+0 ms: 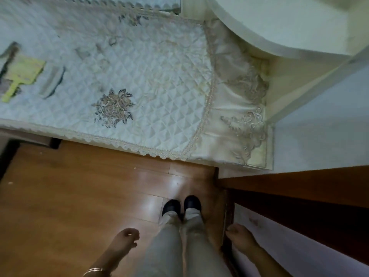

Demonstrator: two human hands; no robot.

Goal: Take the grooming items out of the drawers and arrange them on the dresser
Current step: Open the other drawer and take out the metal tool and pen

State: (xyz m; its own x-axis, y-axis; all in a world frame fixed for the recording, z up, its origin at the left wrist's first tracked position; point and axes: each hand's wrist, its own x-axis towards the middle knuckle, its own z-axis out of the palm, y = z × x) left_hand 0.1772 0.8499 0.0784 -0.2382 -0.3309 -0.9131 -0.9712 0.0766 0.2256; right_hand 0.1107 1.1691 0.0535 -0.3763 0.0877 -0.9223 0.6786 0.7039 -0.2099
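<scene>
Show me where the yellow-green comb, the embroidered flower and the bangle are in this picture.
yellow-green comb (23, 76): head view, on its flat body.
embroidered flower (113, 108): head view, centre of the motif on the quilted cover.
bangle (93, 271): head view, on the band at the left wrist.

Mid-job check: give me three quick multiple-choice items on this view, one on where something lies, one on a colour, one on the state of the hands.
1. Where does the hand mirror lie?
A. far left of the dresser cover
B. on the floor
C. at the cover's right end

2. What colour is the mirror's frame?
A. red
B. yellow-green
C. black

3. What are the left hand and right hand holding?
A. a comb each
B. one bottle together
C. nothing

Answers: 1 A, it sits at the cover's left edge; 2 B, frame and handle look yellow-green; 3 C, both hang empty beside the legs.
</scene>
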